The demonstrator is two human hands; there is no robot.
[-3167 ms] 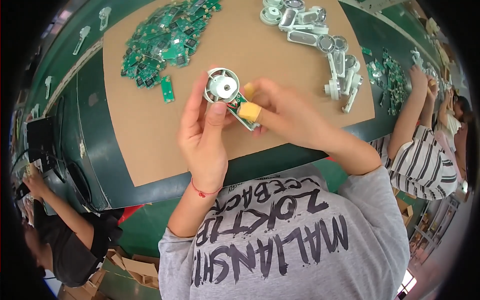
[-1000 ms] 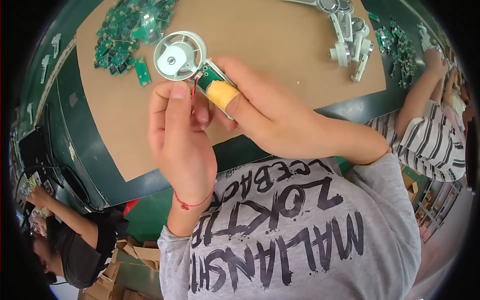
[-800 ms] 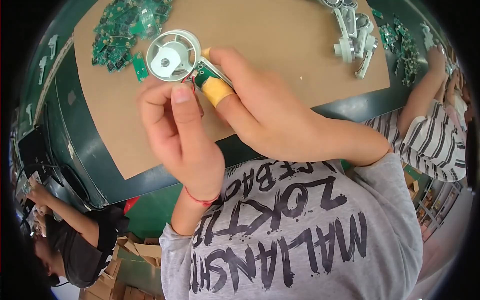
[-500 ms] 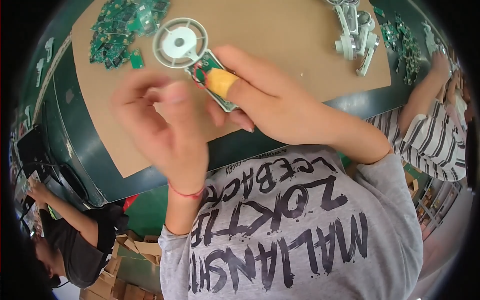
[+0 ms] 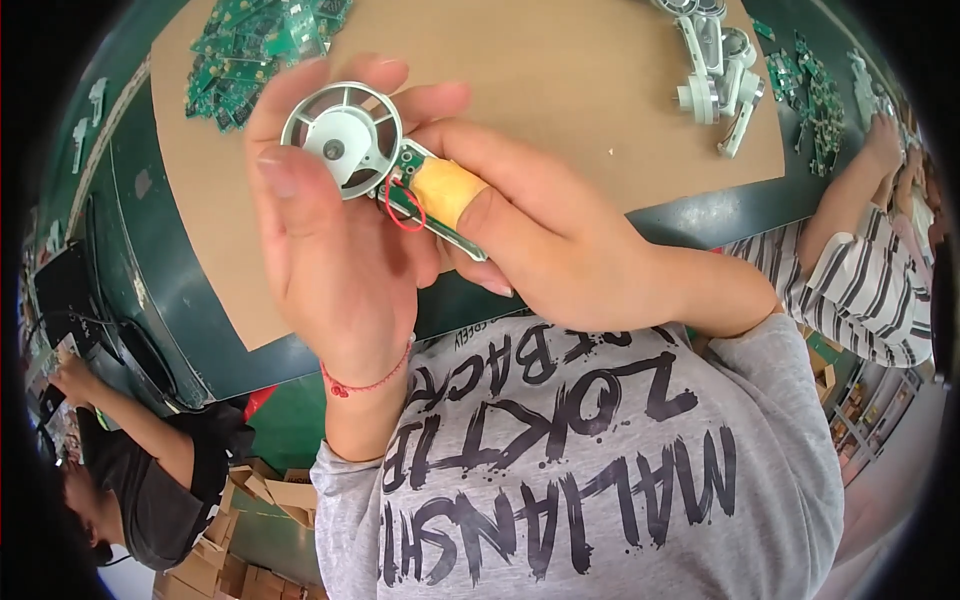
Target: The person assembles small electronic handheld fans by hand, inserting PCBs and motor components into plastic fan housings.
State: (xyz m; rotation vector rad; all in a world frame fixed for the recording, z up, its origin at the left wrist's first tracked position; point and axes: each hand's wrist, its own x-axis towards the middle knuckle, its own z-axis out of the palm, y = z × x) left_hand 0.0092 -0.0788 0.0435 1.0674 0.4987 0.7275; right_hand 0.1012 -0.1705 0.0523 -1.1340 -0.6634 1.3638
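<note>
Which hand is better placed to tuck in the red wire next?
Probably the right hand: its yellow-covered thumb lies over the green board beside the red wire, while the left hand surrounds the round white housing.

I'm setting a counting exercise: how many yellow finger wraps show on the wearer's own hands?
1: the yellow finger wrap on the thumb of the right hand. Another may be hidden, as some of its fingertips are out of sight.

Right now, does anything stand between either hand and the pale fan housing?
Nothing visible blocks the left hand, which cups the fan housing. On the right hand, a yellow thumb cover lies between thumb and green circuit board.
</note>
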